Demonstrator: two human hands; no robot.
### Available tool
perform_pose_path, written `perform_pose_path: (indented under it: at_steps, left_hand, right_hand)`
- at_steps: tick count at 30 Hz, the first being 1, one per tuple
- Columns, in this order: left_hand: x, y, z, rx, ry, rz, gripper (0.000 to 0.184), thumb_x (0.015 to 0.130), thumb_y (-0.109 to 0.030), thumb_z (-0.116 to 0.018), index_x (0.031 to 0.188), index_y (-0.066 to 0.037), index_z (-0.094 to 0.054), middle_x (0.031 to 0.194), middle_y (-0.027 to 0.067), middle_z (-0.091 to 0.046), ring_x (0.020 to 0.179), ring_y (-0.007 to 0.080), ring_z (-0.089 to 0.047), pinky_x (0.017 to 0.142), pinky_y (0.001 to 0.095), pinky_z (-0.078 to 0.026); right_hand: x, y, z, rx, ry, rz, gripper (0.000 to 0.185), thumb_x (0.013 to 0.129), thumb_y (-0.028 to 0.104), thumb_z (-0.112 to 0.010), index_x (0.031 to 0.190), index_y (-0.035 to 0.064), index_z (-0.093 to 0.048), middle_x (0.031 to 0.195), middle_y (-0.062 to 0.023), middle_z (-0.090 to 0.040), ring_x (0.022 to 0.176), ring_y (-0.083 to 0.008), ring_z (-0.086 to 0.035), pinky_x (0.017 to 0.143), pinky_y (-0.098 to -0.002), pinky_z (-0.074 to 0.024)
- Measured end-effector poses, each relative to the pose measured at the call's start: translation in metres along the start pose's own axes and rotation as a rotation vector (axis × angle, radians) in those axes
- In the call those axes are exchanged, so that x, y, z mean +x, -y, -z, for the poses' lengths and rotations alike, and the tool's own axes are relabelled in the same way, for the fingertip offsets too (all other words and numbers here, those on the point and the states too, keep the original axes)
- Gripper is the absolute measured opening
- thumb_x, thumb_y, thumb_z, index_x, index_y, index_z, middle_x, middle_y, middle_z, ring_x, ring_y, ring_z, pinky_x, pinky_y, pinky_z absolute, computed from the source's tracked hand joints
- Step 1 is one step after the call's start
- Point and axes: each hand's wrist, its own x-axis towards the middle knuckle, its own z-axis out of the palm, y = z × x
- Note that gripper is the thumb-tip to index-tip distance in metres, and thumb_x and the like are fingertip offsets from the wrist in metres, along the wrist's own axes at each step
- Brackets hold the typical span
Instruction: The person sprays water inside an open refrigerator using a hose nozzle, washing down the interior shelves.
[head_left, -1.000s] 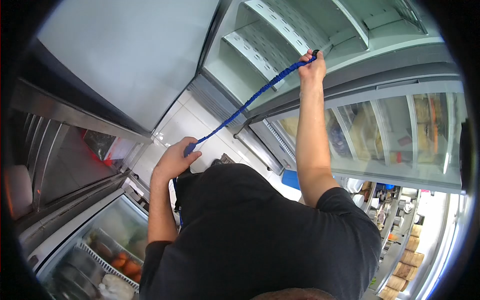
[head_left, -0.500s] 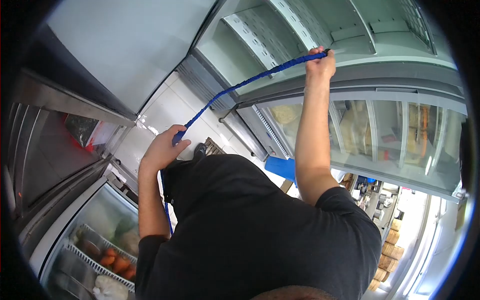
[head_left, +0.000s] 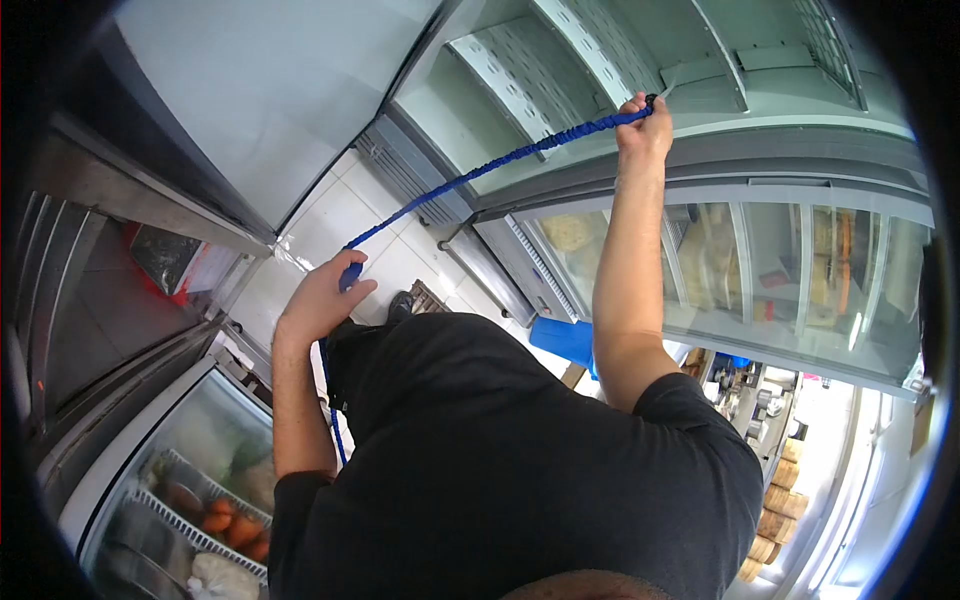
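Note:
A blue, wrinkled fabric hose [head_left: 490, 168] runs between my two hands. My right hand [head_left: 645, 128] is wrapped round its far end, just behind a black tip. From that tip a thin pale streak, which looks like water, points into the open glass-door fridge [head_left: 790, 112]. Lower on the left, my left hand [head_left: 325, 295] curls round the hose with the thumb apart from the fingers. Past that hand the hose hangs down beside my left forearm, and part of it is hidden behind the hand and arm. Slotted white shelf panels [head_left: 590, 50] line the fridge interior.
The swung-out fridge door [head_left: 740, 270] is below my right hand. A second fridge [head_left: 150, 470] with carrots [head_left: 235, 525] stands at lower left. Beside my feet are a blue container [head_left: 562, 340] and a floor grate [head_left: 430, 300]. The tiled floor [head_left: 330, 215] looks wet.
The tip of the hose and my right hand have shifted slightly right. My left hand has moved a little left and down, and the hose between them is drawn straighter.

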Motion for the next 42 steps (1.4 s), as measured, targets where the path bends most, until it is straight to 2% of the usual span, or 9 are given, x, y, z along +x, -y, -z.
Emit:
perform_pose_path:
  at_steps: [1,4,11,20,28,31,37,41,42]
  left_hand:
    - [-0.001,0.0,0.001,0.005,-0.001,-0.001,0.048,0.093,-0.032,-0.076,0.129,-0.005,-0.061,0.095,0.0157,-0.071,0.087,0.0284,-0.068,0.081,0.0385,-0.054]
    - [-0.003,-0.004,0.003,0.022,0.003,0.005,0.044,0.095,-0.027,-0.076,0.13,-0.007,-0.06,0.092,0.0073,-0.069,0.081,0.0145,-0.062,0.076,0.0311,-0.052]
    - [-0.004,-0.001,0.001,0.022,-0.028,0.0,0.042,0.095,-0.026,-0.076,0.13,-0.009,-0.06,0.088,0.004,-0.067,0.077,0.0122,-0.058,0.071,0.0293,-0.049]
    - [0.003,-0.01,-0.004,0.004,0.011,-0.011,0.042,0.095,-0.025,-0.076,0.131,-0.008,-0.06,0.092,0.0051,-0.068,0.08,0.0125,-0.059,0.073,0.029,-0.05]
    - [0.009,-0.013,-0.005,0.031,0.021,-0.002,0.043,0.096,-0.026,-0.076,0.131,-0.007,-0.06,0.099,0.0081,-0.072,0.088,0.0154,-0.064,0.081,0.0313,-0.053]
    - [0.01,-0.015,-0.006,0.026,0.025,0.014,0.043,0.096,-0.026,-0.076,0.13,-0.007,-0.06,0.099,0.0081,-0.072,0.089,0.0153,-0.065,0.082,0.0312,-0.053]
    - [0.012,-0.017,-0.007,0.023,0.035,0.026,0.042,0.096,-0.026,-0.076,0.131,-0.007,-0.06,0.099,0.0085,-0.071,0.09,0.0153,-0.064,0.083,0.0313,-0.053]
    - [0.011,-0.019,-0.005,0.057,0.026,0.021,0.043,0.095,-0.027,-0.076,0.131,-0.008,-0.06,0.1,0.0092,-0.071,0.089,0.0156,-0.064,0.082,0.0316,-0.052]
    - [0.01,-0.02,-0.005,0.056,0.023,0.02,0.045,0.095,-0.029,-0.075,0.131,-0.007,-0.06,0.1,0.0124,-0.072,0.09,0.0207,-0.066,0.083,0.0346,-0.053]
  right_hand:
    - [0.0,-0.002,0.001,-0.005,0.013,0.005,0.022,0.111,0.024,-0.049,0.109,0.0023,-0.046,0.092,-0.0116,-0.058,0.068,-0.0169,-0.053,0.054,-0.0296,-0.0454]
    - [-0.002,0.0,0.001,-0.037,0.03,0.057,0.024,0.111,0.026,-0.048,0.109,0.002,-0.048,0.09,-0.0107,-0.058,0.068,-0.017,-0.053,0.054,-0.0305,-0.0456]
    - [0.007,0.016,0.001,-0.064,-0.001,0.135,0.027,0.111,0.028,-0.049,0.106,0.0022,-0.051,0.089,-0.0089,-0.058,0.068,-0.0168,-0.052,0.055,-0.0317,-0.0452]
    - [0.014,0.016,0.01,-0.084,0.011,0.138,0.024,0.11,0.027,-0.052,0.109,0.0037,-0.051,0.09,-0.0081,-0.059,0.069,-0.0167,-0.052,0.055,-0.0319,-0.0445]
    - [0.016,0.014,0.011,-0.082,0.006,0.133,0.023,0.11,0.027,-0.051,0.111,0.0038,-0.05,0.092,-0.0095,-0.059,0.069,-0.0167,-0.053,0.055,-0.0318,-0.0449]
    - [0.025,0.011,0.018,-0.056,0.055,0.103,0.023,0.11,0.027,-0.05,0.11,0.0041,-0.05,0.092,-0.0097,-0.06,0.069,-0.0165,-0.054,0.054,-0.031,-0.0449]
    - [0.027,-0.023,0.032,0.04,0.057,-0.116,0.021,0.111,0.027,-0.049,0.108,0.0059,-0.049,0.088,-0.0093,-0.06,0.067,-0.0165,-0.055,0.053,-0.0301,-0.0458]
    - [0.026,-0.04,0.039,0.072,0.012,-0.126,0.021,0.111,0.024,-0.047,0.106,0.004,-0.047,0.083,-0.0109,-0.059,0.064,-0.0165,-0.055,0.052,-0.0286,-0.0464]
    - [0.026,-0.04,0.04,0.071,0.001,-0.123,0.021,0.111,0.024,-0.047,0.106,0.004,-0.047,0.082,-0.0109,-0.059,0.064,-0.0165,-0.055,0.052,-0.0288,-0.0463]
